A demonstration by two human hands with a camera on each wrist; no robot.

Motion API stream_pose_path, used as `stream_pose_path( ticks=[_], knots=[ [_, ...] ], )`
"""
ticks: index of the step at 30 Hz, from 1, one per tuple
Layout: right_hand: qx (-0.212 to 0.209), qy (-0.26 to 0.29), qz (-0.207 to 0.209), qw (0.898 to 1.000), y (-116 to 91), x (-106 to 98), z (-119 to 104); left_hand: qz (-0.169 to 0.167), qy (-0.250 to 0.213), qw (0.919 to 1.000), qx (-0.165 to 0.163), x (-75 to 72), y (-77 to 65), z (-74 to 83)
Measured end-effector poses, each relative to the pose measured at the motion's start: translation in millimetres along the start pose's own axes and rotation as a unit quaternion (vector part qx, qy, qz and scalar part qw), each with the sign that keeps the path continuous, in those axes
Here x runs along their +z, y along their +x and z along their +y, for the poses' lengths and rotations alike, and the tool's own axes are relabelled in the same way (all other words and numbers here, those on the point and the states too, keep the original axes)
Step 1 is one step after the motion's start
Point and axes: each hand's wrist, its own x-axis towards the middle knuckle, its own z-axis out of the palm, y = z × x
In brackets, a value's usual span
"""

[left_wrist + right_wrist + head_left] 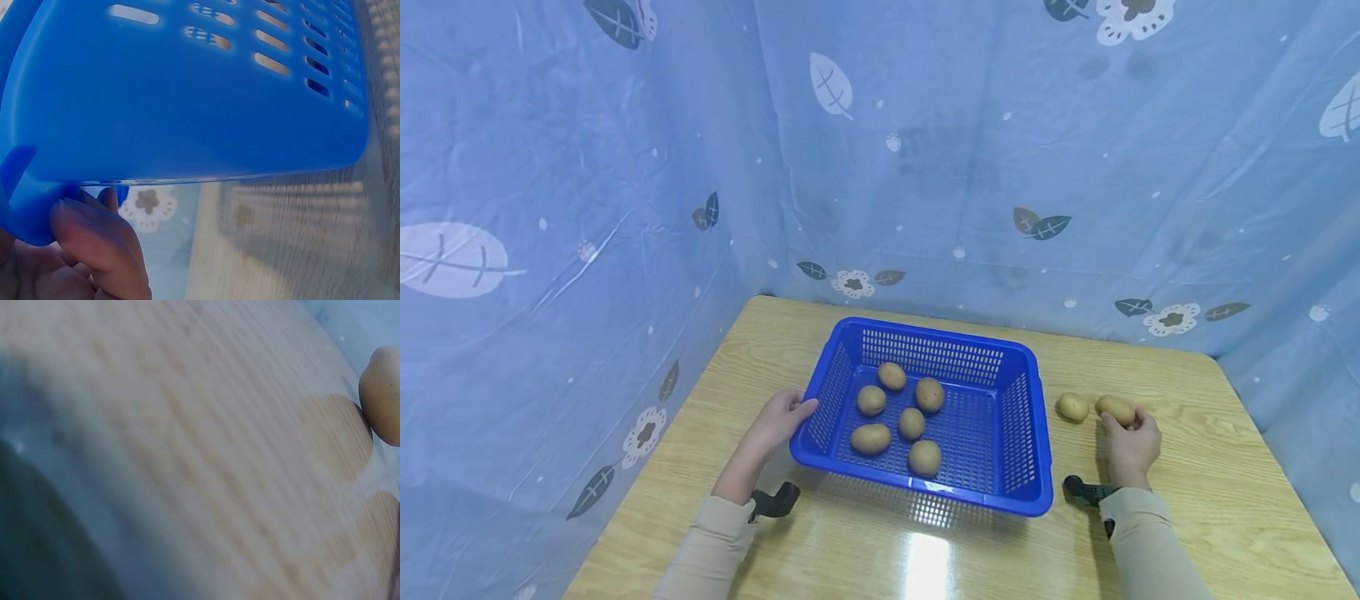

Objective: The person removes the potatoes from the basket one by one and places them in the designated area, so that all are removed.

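A blue perforated plastic basket (958,492) stands on the table with several potatoes (929,395) spread over its left and middle floor. My left hand (777,420) grips the basket's left rim; in the left wrist view its fingers (103,247) curl around the rim from outside. To the right of the basket, my right hand (1132,447) pinches an oblong potato (1116,409) at table level. Just left of that one lies a rounder loose potato (1072,407). The right wrist view shows a potato (382,397) at its right edge, the hand itself mostly out of frame.
The wooden table (1240,492) reaches back to a blue patterned curtain (940,192), which also hangs along the left and right sides. A black strap mount (775,500) sits at the left wrist, another (1086,492) at the right. Light glares on the tabletop in front of the basket.
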Motion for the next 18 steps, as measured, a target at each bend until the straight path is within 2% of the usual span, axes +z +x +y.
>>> stream_pose_path(
  ticks=[9, 18],
  knots=[
    [0.009, 0.02, 0.019, 1.0, -0.7, 0.0, -1.2, 0.001, -0.001, 1.0, 0.002, 0.1, -1.4, 1.9],
    [0.045, 0.104, 0.035, 0.993, -5.9, -2.4, -5.0, 0.001, 0.0, 1.0, -0.001, -0.1, -0.7, 1.6]
  ],
)
